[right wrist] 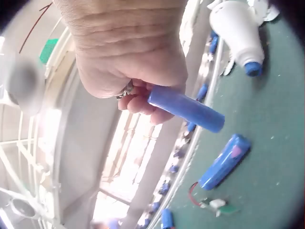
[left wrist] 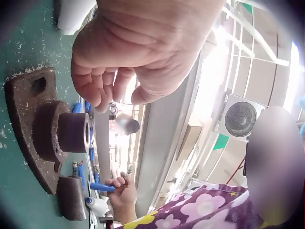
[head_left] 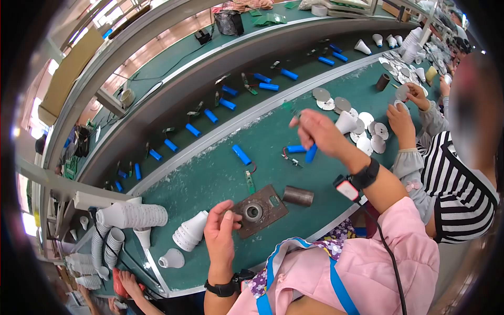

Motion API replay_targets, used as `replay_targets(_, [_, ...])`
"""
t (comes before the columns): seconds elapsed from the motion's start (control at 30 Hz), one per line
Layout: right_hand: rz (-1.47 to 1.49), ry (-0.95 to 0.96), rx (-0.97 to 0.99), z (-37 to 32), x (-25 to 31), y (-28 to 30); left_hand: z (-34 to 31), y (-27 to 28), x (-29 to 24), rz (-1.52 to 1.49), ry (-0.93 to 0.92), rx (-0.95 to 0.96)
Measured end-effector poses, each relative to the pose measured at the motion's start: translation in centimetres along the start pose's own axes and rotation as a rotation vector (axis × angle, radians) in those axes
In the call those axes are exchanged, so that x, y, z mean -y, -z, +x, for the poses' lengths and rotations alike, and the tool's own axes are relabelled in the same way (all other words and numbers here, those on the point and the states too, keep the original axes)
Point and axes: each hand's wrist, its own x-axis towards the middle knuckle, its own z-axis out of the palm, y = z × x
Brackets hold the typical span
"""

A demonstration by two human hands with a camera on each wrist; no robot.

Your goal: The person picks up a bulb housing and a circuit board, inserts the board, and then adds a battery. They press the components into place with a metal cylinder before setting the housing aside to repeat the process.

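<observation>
My right hand (head_left: pixel 321 132) is raised over the table and grips a blue cylindrical battery (right wrist: pixel 186 109), which sticks out below the curled fingers. Under it on the table lies another blue battery (right wrist: pixel 225 162), with a red wire to a small circuit board. My left hand (head_left: pixel 219 236), fingers loosely bent and holding nothing, hovers at the left end of a brown metal plate (head_left: pixel 270 212) with a raised round socket (left wrist: pixel 74 132). Beside the plate lies a short metal tube (head_left: pixel 298 196). A further battery (head_left: pixel 241 155) with a green circuit board (head_left: pixel 250 182) lies just behind the plate.
Stacked white lamp housings (head_left: pixel 190 231) stand left of my left hand. Behind the worktop, a sunken strip carries several blue batteries (head_left: pixel 192 129). To the right lie white and grey discs (head_left: pixel 378 143) and a white cone-shaped housing (head_left: pixel 346 122); a person in a striped top (head_left: pixel 462 194) works there.
</observation>
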Motion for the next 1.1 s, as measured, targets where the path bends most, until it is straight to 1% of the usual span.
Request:
replay_targets(0.03, [0.024, -0.038, 0.108, -0.8, 1.4, -1.9, 0.1, -0.6, -0.6, 0.000, 0.000, -0.016])
replay_targets(0.1, [0.018, -0.183, 0.383, -2.0, 2.5, -5.0, 0.4, -2.1, -1.7, -0.040, -0.031, -0.001])
replay_targets(0.13, [-0.044, -0.196, 0.475, -2.7, 2.9, -6.5, 0.5, -2.4, -2.0, -0.031, -0.032, -0.031])
replay_targets(0.17, [-0.106, -0.205, 0.568, -3.2, 3.0, -7.8, 0.6, -2.5, -2.2, -0.054, -0.037, 0.064])
replay_targets(0.2, [-0.101, -0.214, 0.660, -3.3, 2.8, -8.8, 0.6, -2.3, -2.2, -0.077, -0.040, 0.158])
replay_targets(0.23, [-0.088, -0.211, 0.690, -3.4, 2.6, -9.5, 0.4, -1.9, -2.1, -0.067, -0.038, 0.127])
replay_targets(0.3, [-0.104, -0.287, 0.731, -3.6, 2.4, -10.3, 0.2, -1.1, -1.7, -0.065, -0.067, 0.206])
replay_targets(0.33, [-0.118, -0.340, 0.720, -3.6, 2.5, -10.5, -0.3, -0.9, -1.7, -0.112, -0.025, 0.183])
replay_targets(0.37, [-0.112, -0.341, 0.742, -3.7, 2.3, -10.8, -0.7, -0.5, -1.5, -0.109, -0.023, 0.161])
replay_targets(0.43, [-0.117, -0.338, 0.658, -4.1, 1.9, -11.5, -1.4, 0.6, -0.7, -0.187, 0.028, 0.124])
replay_targets(0.47, [-0.147, -0.324, 0.681, -4.1, 1.8, -11.8, -1.9, 1.2, -0.4, -0.229, 0.063, 0.138])
replay_targets(0.5, [-0.141, -0.322, 0.709, -4.3, 1.7, -12.1, -2.3, 2.1, 0.0, -0.226, 0.061, 0.110])
replay_targets(0.57, [-0.104, -0.391, 0.591, -4.6, 1.2, -12.9, -3.1, 4.1, 0.7, 0.307, -0.350, -0.101])
replay_targets(0.6, [-0.088, -0.388, 0.611, -4.5, 0.9, -13.4, -3.6, 5.0, 0.6, 0.275, -0.263, -0.080])
replay_targets(0.63, [-0.081, -0.386, 0.626, -4.6, 0.7, -13.3, -3.3, 7.3, -0.5, 1.117, -0.670, -0.424])
replay_targets(0.7, [-0.106, -0.386, 0.544, -4.9, 0.5, -12.6, -3.4, 9.5, -1.2, 1.376, -0.532, -0.503])
replay_targets(0.73, [-0.104, -0.384, 0.549, -4.9, 0.4, -12.6, -3.2, 10.1, -1.4, 1.380, -0.530, -0.507])
replay_targets(0.8, [-0.158, -0.381, 0.532, -5.0, 0.3, -12.6, -2.3, 11.0, -1.5, 1.573, -0.462, -0.286])
replay_targets(0.83, [-0.160, -0.379, 0.535, -5.1, 0.3, -12.7, -1.7, 11.0, -1.4, 1.573, -0.462, -0.290])
replay_targets(0.9, [-0.157, -0.381, 0.523, -5.4, 0.1, -12.9, -0.4, 10.3, -0.6, 1.656, -0.452, -0.026])
replay_targets(0.93, [-0.160, -0.379, 0.516, -5.5, 0.2, -12.9, 0.1, 9.9, -0.5, 1.653, -0.354, 0.002])
replay_targets(0.97, [-0.170, -0.375, 0.517, -5.7, 0.3, -12.9, 0.4, 9.6, -0.9, 1.649, -0.364, 0.008])
replay_targets(1.03, [-0.184, -0.374, 0.508, -5.9, 0.5, -12.6, 0.8, 8.9, -2.1, 1.665, -0.144, 0.100])
replay_targets(1.07, [-0.195, -0.374, 0.505, -5.9, 0.3, -12.5, 1.7, 8.5, -2.2, 1.660, -0.153, 0.104])
replay_targets(1.1, [-0.206, -0.374, 0.504, -5.9, 0.2, -12.4, 2.9, 8.2, -2.3, 1.747, -0.004, 0.148])
